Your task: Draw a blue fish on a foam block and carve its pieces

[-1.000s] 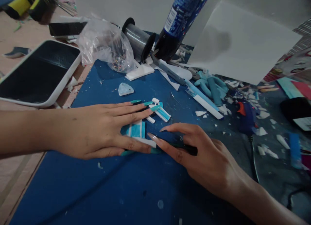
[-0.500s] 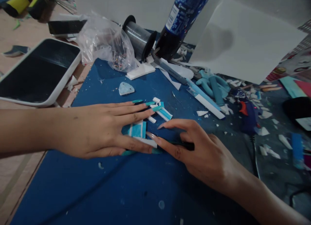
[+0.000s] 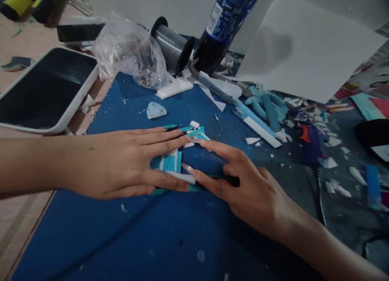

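Note:
My left hand [image 3: 130, 163] lies flat, fingers spread, over small blue-and-white pieces on a blue board [image 3: 127, 240]. Between its middle and index fingers shows a flat blue piece with white lines [image 3: 170, 162]; a white strip [image 3: 186, 177] lies along the index finger. Its upper fingertips touch a smaller blue-and-white piece [image 3: 199, 132]. My right hand [image 3: 247, 179] stretches its index finger to that smaller piece and its thumb to the edge of the larger one. Its other fingers curl around a dark slim object [image 3: 229, 179], mostly hidden, whose kind I cannot make out.
A phone [image 3: 45, 90] lies left. Behind the board are a plastic bag of small beads [image 3: 130, 54], a spool of clear line [image 3: 172, 44] and a dark bottle [image 3: 219, 30]. To the right lie a utility knife [image 3: 258, 123], light-blue pliers [image 3: 269, 107], a glue gun [image 3: 314, 145] and white scraps.
My right index finger has moved forward and left onto the smaller blue-and-white piece, now partly covering it. My left hand stays flat in place.

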Action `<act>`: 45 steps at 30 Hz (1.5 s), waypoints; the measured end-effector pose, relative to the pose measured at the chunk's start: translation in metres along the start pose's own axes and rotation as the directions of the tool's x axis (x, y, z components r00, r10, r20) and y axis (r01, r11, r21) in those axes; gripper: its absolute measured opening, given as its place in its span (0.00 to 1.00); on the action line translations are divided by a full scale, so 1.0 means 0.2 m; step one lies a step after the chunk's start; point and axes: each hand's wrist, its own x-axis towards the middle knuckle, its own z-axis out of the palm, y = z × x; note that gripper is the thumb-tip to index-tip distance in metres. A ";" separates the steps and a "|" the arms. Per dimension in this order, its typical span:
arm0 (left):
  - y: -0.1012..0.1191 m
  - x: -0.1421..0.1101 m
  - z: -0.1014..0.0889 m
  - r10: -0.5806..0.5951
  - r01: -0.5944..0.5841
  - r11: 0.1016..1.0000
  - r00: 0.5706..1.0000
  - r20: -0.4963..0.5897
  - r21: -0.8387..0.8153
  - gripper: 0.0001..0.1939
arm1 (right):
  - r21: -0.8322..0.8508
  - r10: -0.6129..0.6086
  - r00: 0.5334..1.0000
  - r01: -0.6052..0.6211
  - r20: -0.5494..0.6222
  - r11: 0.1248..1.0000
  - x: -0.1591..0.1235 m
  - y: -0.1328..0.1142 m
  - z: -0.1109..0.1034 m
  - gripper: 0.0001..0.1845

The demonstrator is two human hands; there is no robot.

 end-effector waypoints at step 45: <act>0.00 0.00 0.00 0.041 -0.043 0.995 0.999 0.022 0.091 0.25 | 0.012 -0.044 0.997 0.044 0.065 0.999 0.02 -0.03 -0.02 0.20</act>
